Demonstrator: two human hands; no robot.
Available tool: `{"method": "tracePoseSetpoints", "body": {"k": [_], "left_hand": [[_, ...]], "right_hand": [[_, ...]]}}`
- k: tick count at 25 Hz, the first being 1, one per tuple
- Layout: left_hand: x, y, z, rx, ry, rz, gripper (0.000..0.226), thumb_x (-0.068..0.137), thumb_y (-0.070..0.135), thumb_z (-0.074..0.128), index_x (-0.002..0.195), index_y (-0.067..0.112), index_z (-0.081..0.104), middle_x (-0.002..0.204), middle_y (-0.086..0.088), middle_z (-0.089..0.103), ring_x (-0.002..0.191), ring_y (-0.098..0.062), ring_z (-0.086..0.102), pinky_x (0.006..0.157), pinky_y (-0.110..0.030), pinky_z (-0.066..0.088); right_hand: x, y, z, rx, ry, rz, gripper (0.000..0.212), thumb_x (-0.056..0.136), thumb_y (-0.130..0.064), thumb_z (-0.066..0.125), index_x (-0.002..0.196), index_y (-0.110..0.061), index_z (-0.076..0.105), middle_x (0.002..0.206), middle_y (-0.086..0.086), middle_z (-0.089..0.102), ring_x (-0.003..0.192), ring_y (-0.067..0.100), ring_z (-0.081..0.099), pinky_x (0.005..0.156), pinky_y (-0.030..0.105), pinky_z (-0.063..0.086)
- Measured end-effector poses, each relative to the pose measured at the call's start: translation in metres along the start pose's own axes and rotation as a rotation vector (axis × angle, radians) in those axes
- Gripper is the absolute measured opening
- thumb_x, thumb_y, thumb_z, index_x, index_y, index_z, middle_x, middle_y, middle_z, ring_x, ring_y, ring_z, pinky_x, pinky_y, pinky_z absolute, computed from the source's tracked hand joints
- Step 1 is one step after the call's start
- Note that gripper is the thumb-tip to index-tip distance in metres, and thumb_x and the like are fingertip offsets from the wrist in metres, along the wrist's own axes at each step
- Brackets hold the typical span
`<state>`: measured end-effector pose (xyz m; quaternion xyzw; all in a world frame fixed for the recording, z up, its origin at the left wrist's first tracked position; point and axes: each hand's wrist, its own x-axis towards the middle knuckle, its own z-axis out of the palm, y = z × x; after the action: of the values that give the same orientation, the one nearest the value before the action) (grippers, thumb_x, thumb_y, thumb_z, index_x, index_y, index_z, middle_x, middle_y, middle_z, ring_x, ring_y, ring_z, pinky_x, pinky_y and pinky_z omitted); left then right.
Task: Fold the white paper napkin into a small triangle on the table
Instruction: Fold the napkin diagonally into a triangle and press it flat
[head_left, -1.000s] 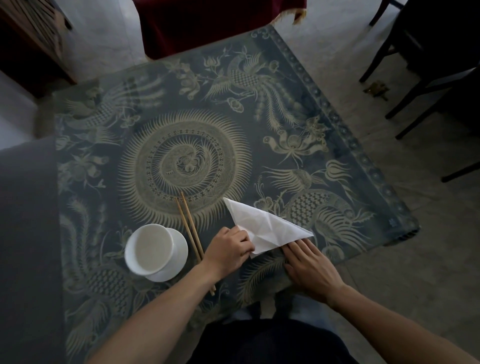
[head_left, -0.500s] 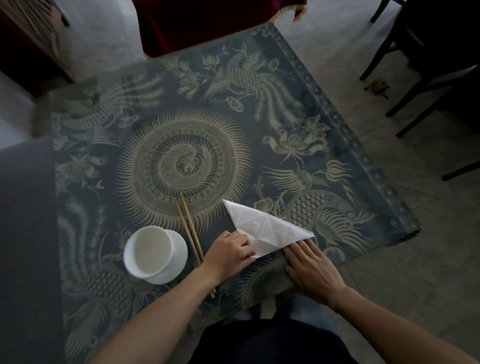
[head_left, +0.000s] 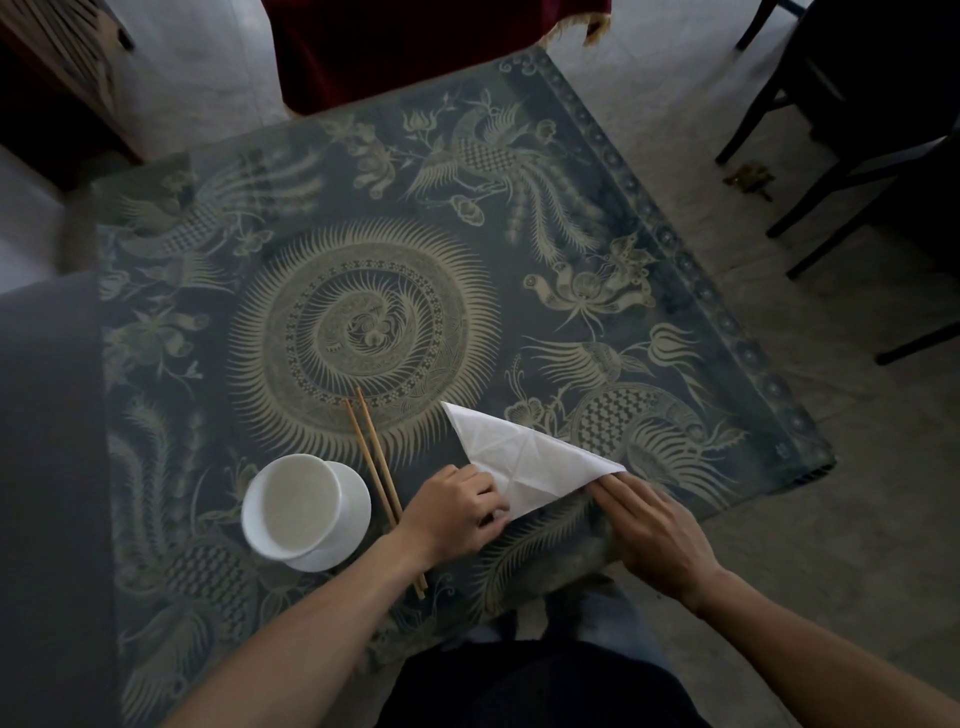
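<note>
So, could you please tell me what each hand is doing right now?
Left hand: curled, pinching the folded white paper napkin.
Right hand: open, straight fingers pressing its corner.

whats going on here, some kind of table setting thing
A person seated at a patterned table is folding a white paper napkin, which already lies flat as a triangle. The left hand has curled fingers at the napkin's near corner, seemingly pinching it, while the right hand lies flat with straight fingers at the right-hand tip. To the left, a pair of chopsticks lies beside a white bowl set on a small saucer.
</note>
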<state>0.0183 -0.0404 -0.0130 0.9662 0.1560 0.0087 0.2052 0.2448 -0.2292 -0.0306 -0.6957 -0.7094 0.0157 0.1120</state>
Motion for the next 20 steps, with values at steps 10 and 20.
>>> {"method": "tracePoseSetpoints", "body": {"k": [10, 20], "left_hand": [[0.034, -0.011, -0.012, 0.121, 0.03, -0.017, 0.036, 0.088, 0.032, 0.057, 0.117, 0.013, 0.065, 0.121, -0.007, 0.063, 0.114, -0.024, 0.056, 0.096, -0.041, 0.046], [0.031, -0.007, 0.021, 0.207, -0.261, -0.137, 0.068, 0.1, 0.053, 0.011, 0.154, 0.014, -0.004, 0.164, -0.004, -0.006, 0.149, -0.016, -0.013, 0.121, -0.045, -0.001]], "right_hand": [[0.034, -0.023, -0.012, 0.049, 0.023, 0.211, 0.033, 0.075, -0.006, 0.067, 0.108, -0.009, 0.067, 0.107, 0.01, 0.066, 0.091, 0.032, 0.059, 0.074, 0.043, 0.047], [0.062, -0.049, 0.018, -0.011, -0.408, 0.194, 0.071, 0.1, -0.049, 0.013, 0.153, -0.003, 0.002, 0.161, 0.015, -0.001, 0.149, 0.028, -0.004, 0.121, 0.048, 0.005]]}}
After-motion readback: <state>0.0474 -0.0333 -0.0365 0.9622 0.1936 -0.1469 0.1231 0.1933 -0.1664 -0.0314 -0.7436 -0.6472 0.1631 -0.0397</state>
